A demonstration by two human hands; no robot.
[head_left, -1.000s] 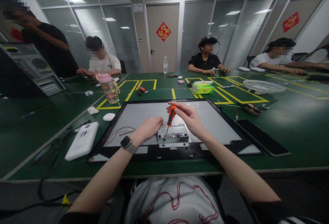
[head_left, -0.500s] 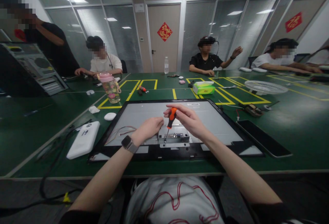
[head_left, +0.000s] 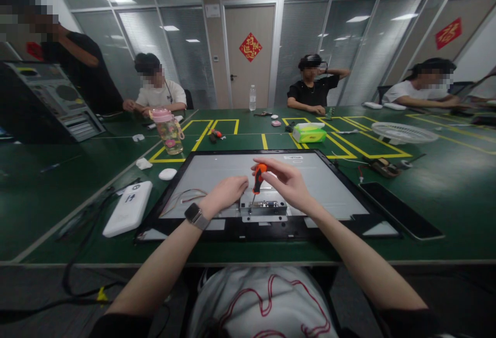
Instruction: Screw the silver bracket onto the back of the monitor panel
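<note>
An orange and black screwdriver (head_left: 259,179) stands nearly upright, its handle between the fingers and thumb of my right hand (head_left: 285,183). Its tip meets the lower left part of a metal bracket (head_left: 273,212) with a hinge-like mechanism. That bracket sits on the grey back of a flat screen panel (head_left: 329,188) with a black frame, lying on the table. My left hand (head_left: 229,191), with a watch (head_left: 197,215) on its wrist, rests at the bracket's upper left with its fingers pinched together. Whatever those fingertips hold is hidden. Thin wires (head_left: 186,196) lie left of that hand.
Left of the panel are a white power bank (head_left: 128,209), a white oval case (head_left: 168,174) and a pink-lidded bottle (head_left: 169,134). A black phone (head_left: 399,209) lies to the right. An open computer case (head_left: 54,100) stands far left. Several people sit across the green table (head_left: 232,252).
My right hand's fingers have shifted slightly around the screwdriver handle. The left hand stays at the bracket. Across the table, a person in black has raised a hand to the head.
</note>
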